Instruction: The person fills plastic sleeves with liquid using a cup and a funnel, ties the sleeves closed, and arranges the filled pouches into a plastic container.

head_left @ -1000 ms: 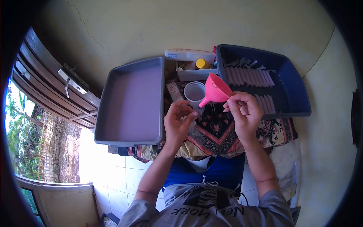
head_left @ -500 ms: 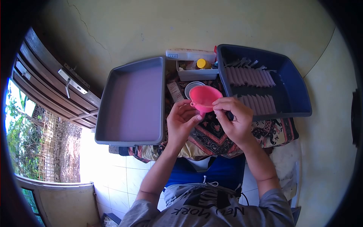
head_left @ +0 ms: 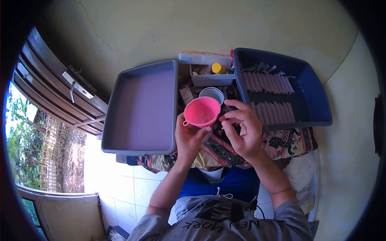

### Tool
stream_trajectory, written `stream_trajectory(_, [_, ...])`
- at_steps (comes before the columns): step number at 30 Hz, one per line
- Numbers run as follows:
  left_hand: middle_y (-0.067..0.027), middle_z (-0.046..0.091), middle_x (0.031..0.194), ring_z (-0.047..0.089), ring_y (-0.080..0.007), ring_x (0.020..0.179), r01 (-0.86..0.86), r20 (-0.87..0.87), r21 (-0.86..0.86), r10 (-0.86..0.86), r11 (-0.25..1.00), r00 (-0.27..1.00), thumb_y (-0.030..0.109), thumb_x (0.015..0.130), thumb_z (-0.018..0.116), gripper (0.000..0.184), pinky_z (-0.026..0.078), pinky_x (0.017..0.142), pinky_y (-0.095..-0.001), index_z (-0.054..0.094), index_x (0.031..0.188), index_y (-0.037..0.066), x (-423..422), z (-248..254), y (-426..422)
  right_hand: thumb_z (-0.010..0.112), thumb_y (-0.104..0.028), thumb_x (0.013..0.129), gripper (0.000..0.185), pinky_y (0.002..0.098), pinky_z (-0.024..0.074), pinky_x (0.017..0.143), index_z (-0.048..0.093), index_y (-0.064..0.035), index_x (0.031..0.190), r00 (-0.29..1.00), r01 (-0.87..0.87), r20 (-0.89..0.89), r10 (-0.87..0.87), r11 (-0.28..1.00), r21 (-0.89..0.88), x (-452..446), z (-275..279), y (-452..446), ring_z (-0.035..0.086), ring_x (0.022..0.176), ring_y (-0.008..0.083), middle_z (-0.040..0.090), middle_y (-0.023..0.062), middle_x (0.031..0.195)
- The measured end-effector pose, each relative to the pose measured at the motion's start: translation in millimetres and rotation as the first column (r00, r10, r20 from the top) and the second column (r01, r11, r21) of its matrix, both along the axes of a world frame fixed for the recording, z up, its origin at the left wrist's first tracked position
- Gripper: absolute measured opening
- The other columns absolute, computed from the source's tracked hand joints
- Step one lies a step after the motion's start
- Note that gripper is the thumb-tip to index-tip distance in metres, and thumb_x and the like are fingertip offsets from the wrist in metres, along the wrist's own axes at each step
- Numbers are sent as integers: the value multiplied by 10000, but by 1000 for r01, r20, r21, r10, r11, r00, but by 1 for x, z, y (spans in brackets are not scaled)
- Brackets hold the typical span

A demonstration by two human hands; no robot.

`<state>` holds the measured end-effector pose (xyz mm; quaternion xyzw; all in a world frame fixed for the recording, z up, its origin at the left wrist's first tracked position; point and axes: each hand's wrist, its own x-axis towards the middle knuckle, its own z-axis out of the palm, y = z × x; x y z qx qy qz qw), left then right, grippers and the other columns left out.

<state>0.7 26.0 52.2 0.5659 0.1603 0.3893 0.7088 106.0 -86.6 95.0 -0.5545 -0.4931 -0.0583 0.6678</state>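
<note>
The left hand [head_left: 187,138] has its grip closed around the lower part of the pink funnel [head_left: 202,112], wide mouth up (its small loop sticks out beside the fingers). The right hand [head_left: 244,130] is just beside it, thumb and fingertips apart. The funnel is in front of the cup [head_left: 213,94], between the grey tray [head_left: 138,152] and the dark blue tray [head_left: 311,98].

Prob. cloth-covered tbl [head_left: 296,141] w/ 2 tubs [head_left: 315,94]

On my feed I count two hands [head_left: 189,135] [head_left: 245,132], one funnel [head_left: 202,111], one cup [head_left: 213,93], two big trays [head_left: 139,152] [head_left: 297,123], one small box [head_left: 213,81], one yellow lid [head_left: 216,68] and one door handle [head_left: 72,93]. The packets [head_left: 267,82] make two rows, too crowded for me to number singly.
</note>
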Motion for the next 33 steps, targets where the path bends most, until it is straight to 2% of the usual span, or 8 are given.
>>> stream_trajectory(2, [-143, 644, 1018, 626, -195, 1028, -30, -10, 7, 30, 1000, 1000, -77, 734, 742, 559, 512, 884, -302, 416, 1182, -2, -6, -3, -2, 648, -12, 848, 120, 229, 518, 604, 582, 5, 946, 992, -21, -118, 33, 995, 100, 11, -27, 13, 633, 721, 100, 659, 88, 863])
stream_trajectory(5, [-146, 643, 1039, 628, -190, 1018, -12, -80, -17, 10, 1000, 997, -84, 755, 722, 510, 511, 877, -297, 422, 1161, -9, -13, -12, -5, 573, -202, 936, 196, 194, 450, 504, 563, -28, 845, 778, -189, -623, 78, 975, -114, 28, -56, 26, 588, 635, 86, 607, 44, 743])
stream_trajectory(8, [-149, 644, 1056, 632, -191, 1009, 1, -79, 5, 0, 1000, 997, -88, 763, 713, 478, 507, 874, -291, 429, 1140, -15, -16, -20, -10, 579, -260, 934, 264, 198, 437, 477, 565, -66, 756, 701, -246, -711, -53, 918, -310, 48, -89, 41, 573, 586, 74, 580, 5, 646])
stream_trajectory(9, [-153, 644, 1061, 632, -191, 1008, 15, -78, -13, -16, 1000, 997, -88, 767, 710, 469, 504, 875, -289, 431, 1137, -15, -17, -22, -11, 602, -334, 912, 362, 213, 415, 408, 549, -51, 692, 685, -181, -724, -76, 945, -271, 49, -96, 48, 556, 486, 87, 593, 35, 633])
stream_trajectory(15, [-153, 645, 1059, 629, -197, 1015, 50, -85, -37, -54, 998, 995, -81, 776, 703, 443, 503, 880, -289, 446, 1132, -15, -22, -30, -16, 607, -288, 908, 339, 240, 479, 441, 575, -15, 709, 763, -168, -642, -68, 939, -299, 64, -112, 65, 590, 493, 121, 610, 69, 641])
stream_trajectory(25, [-143, 631, 1087, 620, -202, 1034, 75, -78, -163, -88, 984, 993, -85, 775, 699, 430, 514, 896, -307, 467, 1130, -12, -33, -38, -20, 587, -157, 911, 229, 278, 550, 599, 580, 8, 753, 683, -173, -730, 0, 972, -162, 53, -92, 67, 633, 605, 151, 615, 67, 669])
stream_trajectory(28, [-145, 633, 1085, 620, -204, 1035, 96, -69, -168, -109, 981, 992, -93, 778, 691, 420, 517, 894, -310, 470, 1126, -14, -35, -43, -19, 560, -122, 929, 228, 244, 529, 588, 592, 30, 762, 751, -189, -653, 96, 979, -72, 47, -68, 60, 634, 617, 126, 639, 90, 690])
stream_trajectory(33, [-150, 638, 1082, 622, -206, 1036, 112, -68, -148, -123, 983, 990, -93, 775, 694, 406, 515, 896, -309, 472, 1105, -14, -31, -33, -16, 569, -138, 944, 262, 194, 443, 574, 564, 23, 737, 913, -105, -404, 61, 991, -88, 34, -18, 45, 554, 619, 34, 599, 10, 647])
